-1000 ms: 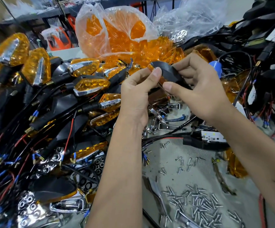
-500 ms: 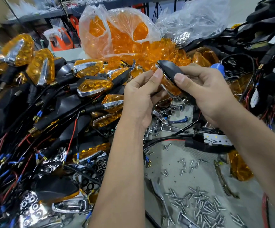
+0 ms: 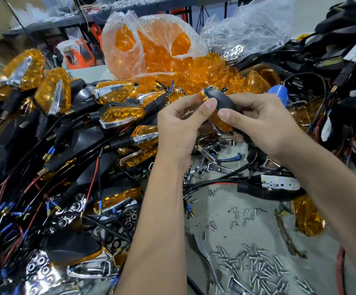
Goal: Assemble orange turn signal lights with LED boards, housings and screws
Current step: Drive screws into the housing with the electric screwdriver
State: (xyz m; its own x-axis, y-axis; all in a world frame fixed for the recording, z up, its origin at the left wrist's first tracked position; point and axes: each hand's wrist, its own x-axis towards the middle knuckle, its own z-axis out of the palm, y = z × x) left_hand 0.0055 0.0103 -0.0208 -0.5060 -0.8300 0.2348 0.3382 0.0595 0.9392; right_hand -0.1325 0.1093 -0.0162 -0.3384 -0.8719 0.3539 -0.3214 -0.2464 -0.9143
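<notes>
Orange lens and black housing meet in the turn signal [image 3: 220,107] held up at centre, above the bench and in front of the far bag of orange lenses [image 3: 151,45]; both forearms rise from the near edge and converge on it. The left hand [image 3: 179,128] is turned palm toward the right, fingers curled, its thumb tip pressed on the upper end of the black shell; the right hand [image 3: 262,122] wraps the lower part from the right, thumb laid across the black back just beside the left thumb, fingers curled behind. So each hand pinches or grips the same piece, neither spread.

Its long axis runs diagonally, upper end toward the far left, lower end toward the near right; the black back faces the camera, the orange lens shows as a strip along its lower left edge, with a sliver of chrome at the top tip.

Most of the lower end is buried in the right palm; whether a stem or wire leaves it cannot be told. Fingertips of both hands are hidden behind the part. Finished lights [image 3: 119,116] heap at left, tangled in wires; loose screws [image 3: 258,267] lie near right, blurred; an LED board [image 3: 279,184] lies below the right wrist.
</notes>
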